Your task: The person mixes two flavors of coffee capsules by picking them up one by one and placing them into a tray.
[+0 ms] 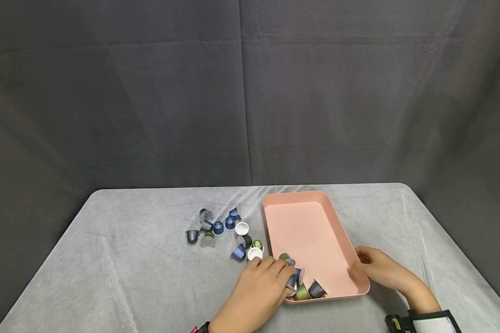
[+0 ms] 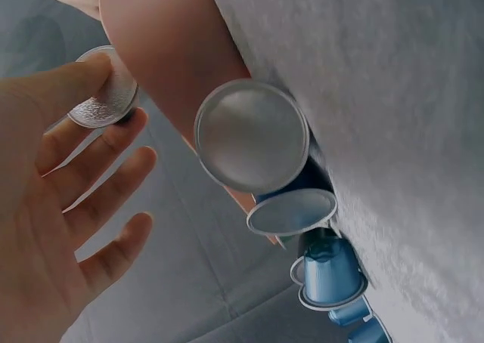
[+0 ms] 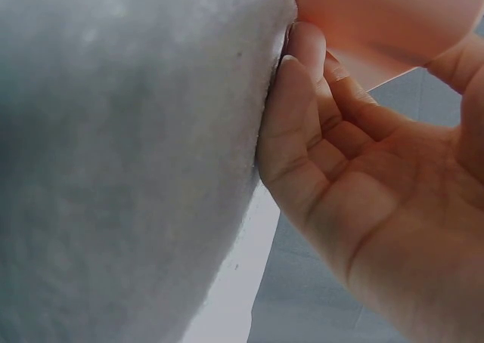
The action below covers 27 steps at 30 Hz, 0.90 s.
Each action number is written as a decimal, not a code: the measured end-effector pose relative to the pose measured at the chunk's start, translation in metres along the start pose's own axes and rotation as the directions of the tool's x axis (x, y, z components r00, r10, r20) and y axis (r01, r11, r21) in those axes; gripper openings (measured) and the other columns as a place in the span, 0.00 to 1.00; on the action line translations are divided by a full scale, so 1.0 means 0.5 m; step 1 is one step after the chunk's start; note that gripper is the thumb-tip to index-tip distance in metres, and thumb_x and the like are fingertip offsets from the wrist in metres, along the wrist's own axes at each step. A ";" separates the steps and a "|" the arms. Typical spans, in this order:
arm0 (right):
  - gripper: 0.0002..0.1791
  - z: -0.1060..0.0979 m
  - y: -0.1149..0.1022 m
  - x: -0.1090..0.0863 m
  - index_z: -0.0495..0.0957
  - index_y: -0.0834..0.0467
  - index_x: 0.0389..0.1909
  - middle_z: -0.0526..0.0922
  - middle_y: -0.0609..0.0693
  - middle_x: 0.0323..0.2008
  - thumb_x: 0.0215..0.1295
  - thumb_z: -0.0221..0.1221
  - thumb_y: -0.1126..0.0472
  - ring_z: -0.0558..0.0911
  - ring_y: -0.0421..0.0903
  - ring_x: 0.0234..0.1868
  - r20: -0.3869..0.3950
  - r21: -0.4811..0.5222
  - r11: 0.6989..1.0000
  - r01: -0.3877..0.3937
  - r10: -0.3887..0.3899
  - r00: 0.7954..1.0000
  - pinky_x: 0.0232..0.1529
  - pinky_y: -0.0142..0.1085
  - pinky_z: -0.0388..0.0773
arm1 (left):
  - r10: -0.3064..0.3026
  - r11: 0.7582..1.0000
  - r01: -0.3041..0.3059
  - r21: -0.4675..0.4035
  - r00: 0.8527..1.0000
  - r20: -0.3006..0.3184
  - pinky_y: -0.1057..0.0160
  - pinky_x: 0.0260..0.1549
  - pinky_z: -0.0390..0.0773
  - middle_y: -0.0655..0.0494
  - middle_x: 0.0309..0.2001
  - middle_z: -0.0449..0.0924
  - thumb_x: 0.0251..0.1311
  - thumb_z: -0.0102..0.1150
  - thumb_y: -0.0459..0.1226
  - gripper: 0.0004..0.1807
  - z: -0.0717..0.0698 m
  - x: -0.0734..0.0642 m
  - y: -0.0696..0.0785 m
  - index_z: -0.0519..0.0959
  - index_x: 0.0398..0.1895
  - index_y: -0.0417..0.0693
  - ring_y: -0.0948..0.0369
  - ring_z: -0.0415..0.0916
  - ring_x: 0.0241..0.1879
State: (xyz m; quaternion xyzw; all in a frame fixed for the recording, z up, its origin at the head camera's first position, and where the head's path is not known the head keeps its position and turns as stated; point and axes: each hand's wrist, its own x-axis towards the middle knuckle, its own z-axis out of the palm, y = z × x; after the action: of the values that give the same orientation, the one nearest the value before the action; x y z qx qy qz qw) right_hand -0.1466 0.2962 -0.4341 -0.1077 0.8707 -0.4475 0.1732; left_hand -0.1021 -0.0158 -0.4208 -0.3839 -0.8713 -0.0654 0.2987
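Note:
My left hand [image 1: 259, 292] is over the near left corner of a pink tray [image 1: 306, 231]. In the left wrist view its thumb and fingers pinch a coffee capsule [image 2: 98, 109] with a silver foil lid. Near those fingers inside the tray lie several capsules, among them a green capsule [image 1: 302, 293] and a black capsule [image 1: 317, 290]. At the tray's near right side, my right hand [image 1: 386, 269] grips the edge. The right wrist view has its thumb against the pink wall and its other fingers curled low beside the tray.
Left of the tray, several loose capsules lie on the grey cloth-covered table [image 1: 129, 259], including a blue capsule [image 1: 239, 252] and a white-lidded capsule [image 1: 255, 253] close to the left fingertips. A dark curtain [image 1: 171, 115] hangs behind the table.

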 end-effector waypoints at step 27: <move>0.19 -0.001 -0.002 0.000 0.71 0.74 0.47 0.80 0.58 0.40 0.62 0.55 0.62 0.77 0.48 0.40 0.000 -0.004 1.000 -0.023 0.023 1.000 0.37 0.35 0.74 | -0.009 1.000 0.008 0.014 0.995 0.097 0.64 0.33 0.69 0.63 0.39 0.78 0.47 0.66 0.53 0.19 -0.004 0.000 -0.005 0.79 0.40 0.57 0.64 0.73 0.38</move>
State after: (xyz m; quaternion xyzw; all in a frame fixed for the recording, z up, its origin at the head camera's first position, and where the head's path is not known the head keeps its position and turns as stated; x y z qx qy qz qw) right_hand -0.1467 0.2963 -0.4329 -0.0981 0.8728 -0.4439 0.1779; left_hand -0.1029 -0.0182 -0.4189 -0.3810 -0.8867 -0.0421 0.2585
